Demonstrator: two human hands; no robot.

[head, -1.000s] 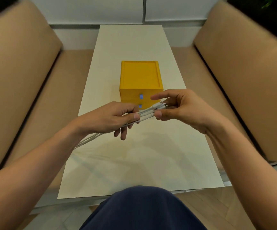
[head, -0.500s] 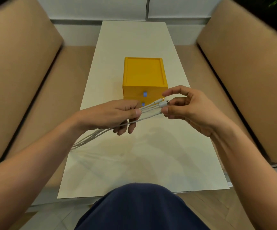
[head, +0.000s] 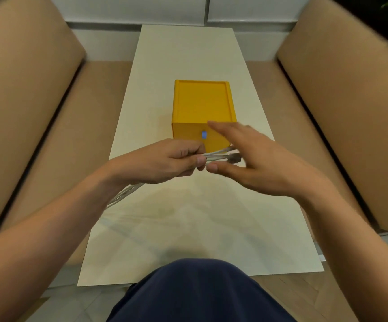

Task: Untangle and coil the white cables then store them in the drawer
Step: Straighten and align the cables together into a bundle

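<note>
Over table [head: 188, 54], right hand [head: 258, 163] now flat

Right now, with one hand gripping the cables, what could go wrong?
Only the left hand grips the bundle of thin white cables; the open right hand holds nothing, so the plug ends may splay. Slack trailing under the left forearm could snag on the pale table's edge.

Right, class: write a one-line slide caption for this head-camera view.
Left hand grips the white cables, open right hand beside their plug ends, yellow drawer box behind.
</note>
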